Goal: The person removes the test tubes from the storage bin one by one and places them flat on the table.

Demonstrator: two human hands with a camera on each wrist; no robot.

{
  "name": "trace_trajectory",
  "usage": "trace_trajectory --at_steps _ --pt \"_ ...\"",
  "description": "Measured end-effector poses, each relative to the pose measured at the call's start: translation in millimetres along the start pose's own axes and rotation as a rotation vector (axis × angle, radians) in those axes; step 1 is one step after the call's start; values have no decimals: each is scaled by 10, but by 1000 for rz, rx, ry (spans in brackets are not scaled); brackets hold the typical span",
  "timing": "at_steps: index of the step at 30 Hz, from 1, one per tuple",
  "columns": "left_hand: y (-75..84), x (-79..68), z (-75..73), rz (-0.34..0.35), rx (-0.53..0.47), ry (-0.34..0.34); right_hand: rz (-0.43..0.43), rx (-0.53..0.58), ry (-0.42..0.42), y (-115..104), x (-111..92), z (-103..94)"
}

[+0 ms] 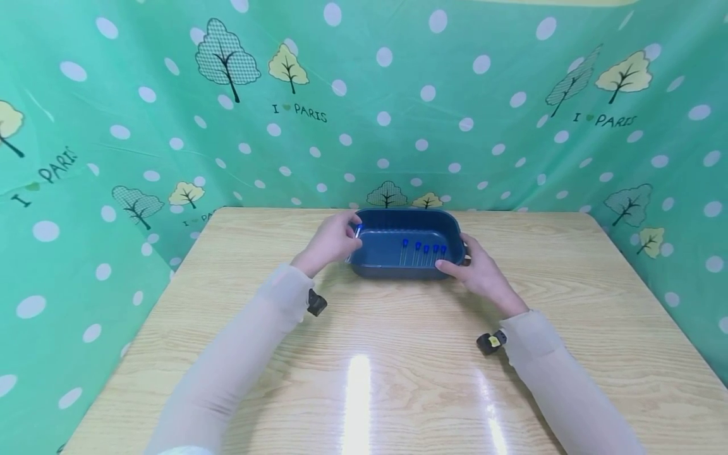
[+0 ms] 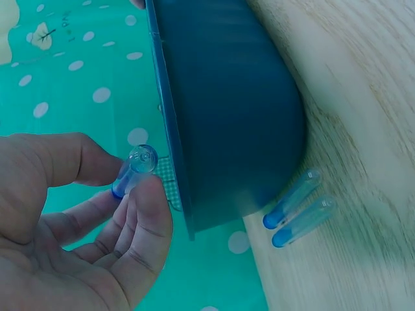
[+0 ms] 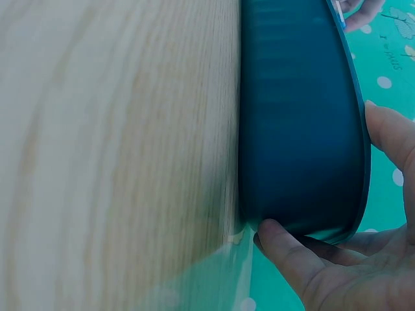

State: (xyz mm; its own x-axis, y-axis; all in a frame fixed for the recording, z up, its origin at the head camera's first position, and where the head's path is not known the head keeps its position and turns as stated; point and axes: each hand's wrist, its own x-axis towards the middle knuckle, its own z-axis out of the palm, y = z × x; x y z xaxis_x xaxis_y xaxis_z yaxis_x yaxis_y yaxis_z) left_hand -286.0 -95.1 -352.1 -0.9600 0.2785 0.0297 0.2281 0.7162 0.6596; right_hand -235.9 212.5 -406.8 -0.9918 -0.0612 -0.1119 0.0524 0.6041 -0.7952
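A clear test tube with a blue cap (image 2: 135, 170) is pinched between the thumb and fingers of my left hand (image 1: 335, 240), above the left rim of a dark blue plastic bin (image 1: 398, 273). My right hand (image 1: 480, 268) grips the bin's right end, thumb at the rim and fingers against the outer wall. Several more blue-capped tubes (image 1: 426, 249) lie in a row on the bin's floor, toward its right side. In the left wrist view, two tubes (image 2: 301, 217) rest on the table beside the bin's outer wall; in the head view my left hand mostly hides them.
The bin stands near the far edge of a light wood table (image 1: 409, 354). Behind and at both sides hangs a green dotted cloth (image 1: 398, 114) with printed trees. Each wrist wears a small black camera (image 1: 316, 303).
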Motion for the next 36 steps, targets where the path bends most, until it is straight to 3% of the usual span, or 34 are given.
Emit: trace_trajectory --at_steps 24,36 --pt "-190 -102 -149 -49 3 12 -9 -1 2 -2 -4 4" --pt "-303 -141 -152 -57 -19 26 -10 0 1 18 5 4"
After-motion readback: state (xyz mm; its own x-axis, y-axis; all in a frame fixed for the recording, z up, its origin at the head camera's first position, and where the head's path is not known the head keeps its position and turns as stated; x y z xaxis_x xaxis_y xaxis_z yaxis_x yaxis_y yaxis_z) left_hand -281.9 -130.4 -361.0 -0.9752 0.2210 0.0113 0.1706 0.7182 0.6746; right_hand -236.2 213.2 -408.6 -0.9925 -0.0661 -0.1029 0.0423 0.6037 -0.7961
